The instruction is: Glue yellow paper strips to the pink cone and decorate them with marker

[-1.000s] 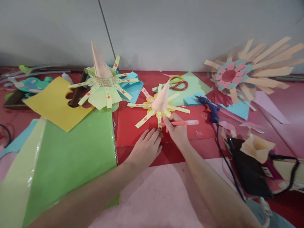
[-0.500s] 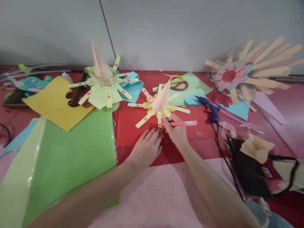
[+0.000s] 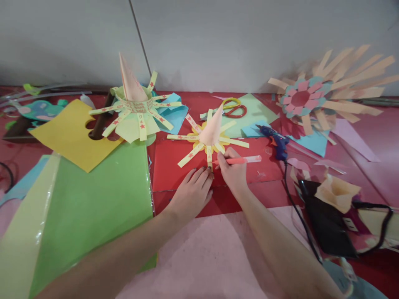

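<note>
A paper craft [image 3: 211, 133] with a pale pink cone, a yellow flower base and pale yellow strips lies on a red board [image 3: 168, 160]. Red stars and marks show on several strips. My left hand [image 3: 193, 189] lies flat with its fingers stretched out, fingertips at the end of the strip nearest me. Between the fingers of my right hand [image 3: 233, 171] is a red felt-tip pen [image 3: 249, 159], held nearly level. Its tip is at that same strip, just above my left fingertips.
A larger cone craft [image 3: 137, 104] stands back left beside a yellow sheet [image 3: 71, 137] and a green sheet [image 3: 102, 207]. Scissors [image 3: 235, 111] lie behind. A blue glue gun [image 3: 277, 143], its cord, and a black flat object [image 3: 327, 226] are on the right.
My right hand and the pen have shifted slightly to the right, and the pen tip has moved a little along the strip. My left hand stays in place.
</note>
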Motion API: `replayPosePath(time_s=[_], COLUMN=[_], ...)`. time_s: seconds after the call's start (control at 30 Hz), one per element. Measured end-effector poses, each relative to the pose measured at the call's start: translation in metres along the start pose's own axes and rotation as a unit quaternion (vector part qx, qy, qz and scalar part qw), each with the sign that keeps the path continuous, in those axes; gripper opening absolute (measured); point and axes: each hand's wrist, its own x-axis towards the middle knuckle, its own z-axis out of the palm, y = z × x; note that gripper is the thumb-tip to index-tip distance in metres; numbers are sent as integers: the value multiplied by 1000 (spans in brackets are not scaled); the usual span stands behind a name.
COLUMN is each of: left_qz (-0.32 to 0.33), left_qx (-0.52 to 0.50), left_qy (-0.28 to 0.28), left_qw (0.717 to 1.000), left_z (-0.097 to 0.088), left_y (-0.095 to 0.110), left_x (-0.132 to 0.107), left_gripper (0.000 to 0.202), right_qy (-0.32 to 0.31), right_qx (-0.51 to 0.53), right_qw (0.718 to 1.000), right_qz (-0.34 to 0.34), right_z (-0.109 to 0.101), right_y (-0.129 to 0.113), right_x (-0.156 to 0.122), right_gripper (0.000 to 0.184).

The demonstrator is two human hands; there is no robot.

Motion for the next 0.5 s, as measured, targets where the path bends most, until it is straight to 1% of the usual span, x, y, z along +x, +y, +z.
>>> replayPosePath(time_s=[0.27, 0.5], left_qz=[-1, 5], left_qx=[-3, -1], left_qy=[8, -2], left_qw=[1000, 1000], left_z=[0, 1], left_y=[1, 1], left_x=[1, -1], left_gripper=[28, 30], right_qy=[1, 1], right_qx=[-11, -7], right_qw=[1000, 1000], right_qz=[2, 0], right_z=[-2, -1], right_y=[-3, -4], right_x=[0, -1], right_gripper=[31, 31])
